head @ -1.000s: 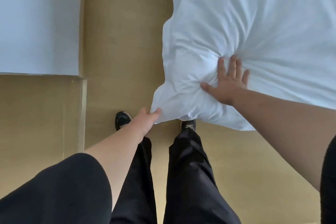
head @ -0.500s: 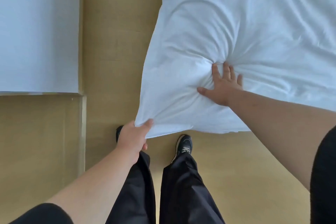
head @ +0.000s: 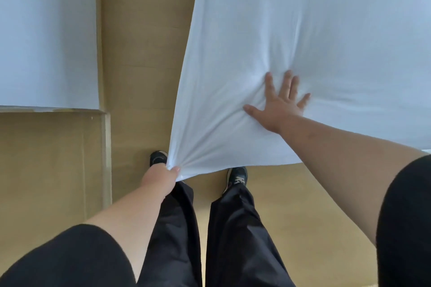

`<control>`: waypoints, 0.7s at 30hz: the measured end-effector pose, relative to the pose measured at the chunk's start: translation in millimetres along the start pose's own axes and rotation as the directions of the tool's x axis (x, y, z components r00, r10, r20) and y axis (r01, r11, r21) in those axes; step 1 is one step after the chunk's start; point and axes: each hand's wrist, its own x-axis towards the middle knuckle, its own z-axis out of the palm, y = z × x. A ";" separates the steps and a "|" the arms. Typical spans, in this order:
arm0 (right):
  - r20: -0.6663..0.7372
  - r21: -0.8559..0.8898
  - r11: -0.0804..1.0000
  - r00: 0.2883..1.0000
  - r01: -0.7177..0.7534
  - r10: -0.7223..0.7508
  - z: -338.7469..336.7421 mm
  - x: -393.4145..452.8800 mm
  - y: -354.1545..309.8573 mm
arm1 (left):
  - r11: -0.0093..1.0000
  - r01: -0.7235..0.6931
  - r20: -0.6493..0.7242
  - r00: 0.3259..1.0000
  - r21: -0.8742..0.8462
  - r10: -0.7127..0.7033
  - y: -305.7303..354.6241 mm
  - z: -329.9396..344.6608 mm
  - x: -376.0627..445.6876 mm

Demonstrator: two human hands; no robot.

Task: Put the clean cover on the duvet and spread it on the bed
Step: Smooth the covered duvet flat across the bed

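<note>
Pinching the near-left corner of the duvet, the left hand has its fingers clamped on bunched cloth, just above 2 shoes. The right hand presses flat, fingers spread, further in — the duvet stretches away up and right. Compared with 0.5 s ago, the puckers have flattened and the corner sits lower.
</note>
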 end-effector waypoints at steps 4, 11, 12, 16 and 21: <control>0.050 0.030 0.999 0.998 0.028 -0.030 -1.1 7.5 -0.5 | 0.998 0.033 0.005 0.999 0.045 -0.034 -3.3 18.1 2.9; 0.183 0.048 0.995 0.978 0.090 -0.097 -22.1 4.0 7.7 | 0.975 0.092 -0.165 0.985 0.202 -0.059 -3.2 5.7 -1.6; 0.212 0.049 0.994 0.972 0.097 -0.106 -26.7 5.5 8.8 | 0.975 0.143 -0.214 0.971 0.170 -0.105 -4.9 1.5 -4.5; 0.261 -0.019 0.995 0.961 0.101 -0.092 -33.7 4.2 8.6 | 0.968 0.219 -0.191 0.962 0.119 -0.194 -17.6 -7.3 -17.8; 0.214 -0.072 0.997 0.977 0.034 -0.018 -13.4 10.8 -1.1 | 0.997 -0.024 -0.280 0.959 0.077 0.045 18.3 1.9 -24.4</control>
